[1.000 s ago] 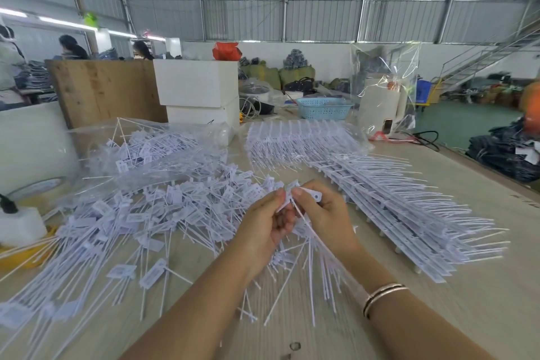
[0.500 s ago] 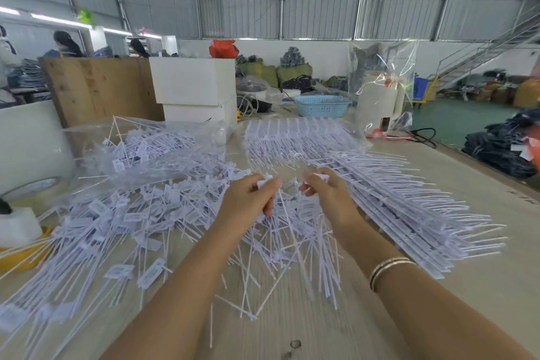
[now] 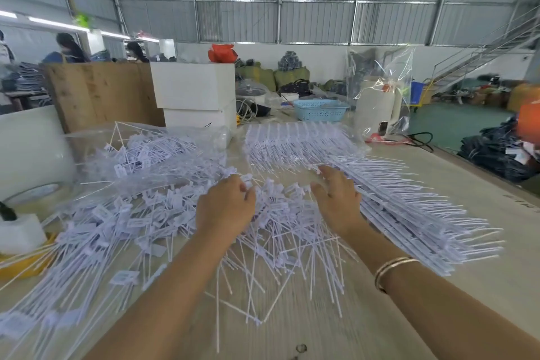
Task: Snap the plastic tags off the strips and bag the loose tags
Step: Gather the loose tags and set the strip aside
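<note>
A heap of loose white plastic tags (image 3: pixel 117 222) with long thin tails covers the left and middle of the wooden table (image 3: pixel 482 202). Stacked uncut tag strips (image 3: pixel 409 207) lie in rows to the right, with more strips (image 3: pixel 292 146) behind. My left hand (image 3: pixel 226 207) hovers over the heap with fingers loosely curled, holding nothing I can see. With spread, relaxed fingers, my right hand (image 3: pixel 336 199) hangs beside the strips' left edge. A clear plastic bag (image 3: pixel 140 155) holding loose tags lies at the back left.
White boxes (image 3: pixel 194 96) are stacked behind the bag, next to a wooden board (image 3: pixel 99 93). A blue basket (image 3: pixel 320 109) and a white appliance in clear wrap (image 3: pixel 377 108) stand at the table's far end. A tape roll (image 3: pixel 35 193) sits at left. People work far left.
Both hands held a bunch of tags together, then pulled apart and let it drop onto the heap. They have since moved forward and spread open above the table.
</note>
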The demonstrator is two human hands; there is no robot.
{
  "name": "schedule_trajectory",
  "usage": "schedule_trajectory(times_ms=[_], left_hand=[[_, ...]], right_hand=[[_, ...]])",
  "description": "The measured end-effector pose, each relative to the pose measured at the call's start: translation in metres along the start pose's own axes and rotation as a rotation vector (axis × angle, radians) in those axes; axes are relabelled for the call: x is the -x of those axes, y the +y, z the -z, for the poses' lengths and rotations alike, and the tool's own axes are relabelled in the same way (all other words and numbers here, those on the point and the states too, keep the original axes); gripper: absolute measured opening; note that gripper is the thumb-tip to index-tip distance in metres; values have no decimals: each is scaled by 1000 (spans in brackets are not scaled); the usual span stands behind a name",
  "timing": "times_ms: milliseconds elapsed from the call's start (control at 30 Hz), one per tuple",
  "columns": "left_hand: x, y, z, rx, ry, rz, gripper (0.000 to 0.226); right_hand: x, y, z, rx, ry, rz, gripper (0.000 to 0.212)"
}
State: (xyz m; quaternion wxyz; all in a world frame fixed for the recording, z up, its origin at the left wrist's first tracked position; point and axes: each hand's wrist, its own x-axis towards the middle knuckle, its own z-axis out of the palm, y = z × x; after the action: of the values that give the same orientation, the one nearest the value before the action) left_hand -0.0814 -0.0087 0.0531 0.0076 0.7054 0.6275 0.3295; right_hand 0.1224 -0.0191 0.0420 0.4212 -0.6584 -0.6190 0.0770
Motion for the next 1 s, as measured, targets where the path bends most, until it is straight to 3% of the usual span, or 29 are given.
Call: schedule_trajectory(times_ms=[100, 200, 300, 367, 433, 500, 667, 767, 833, 900, 1000], left_hand=[[12, -23, 22, -189, -104, 90, 41], [25, -40, 40, -392, -226, 184, 60], [37, -48, 43, -495, -330, 185, 68], [44, -48, 36, -464, -379, 181, 65], [49, -43, 28, -429, -392, 170, 60], [49, -37, 19, -372, -375, 174, 55], [55, -23, 0, -149, -281, 202, 36], [55, -27, -2, -110, -274, 182, 36], [55, -26, -2, -108, -287, 162, 32], [58, -19, -4, -132, -282, 117, 23], [63, -9, -7, -166, -283, 40, 22]], right_hand=[[7, 8, 27, 80, -96, -98, 42], [16, 9, 46, 494, -436, -155, 65], [27, 4, 42, 583, -627, -189, 79], [33, -7, 34, 590, -646, -161, 76], [32, -15, 21, 597, -626, -105, 60], [31, -22, 7, 557, -621, -97, 43], [27, -27, -21, 397, -649, -150, 29], [25, -36, -14, 257, -669, -228, 37], [20, -45, -6, 158, -729, -312, 71], [15, -57, -8, 260, -824, -288, 91], [15, -64, -22, 515, -814, -153, 89]])
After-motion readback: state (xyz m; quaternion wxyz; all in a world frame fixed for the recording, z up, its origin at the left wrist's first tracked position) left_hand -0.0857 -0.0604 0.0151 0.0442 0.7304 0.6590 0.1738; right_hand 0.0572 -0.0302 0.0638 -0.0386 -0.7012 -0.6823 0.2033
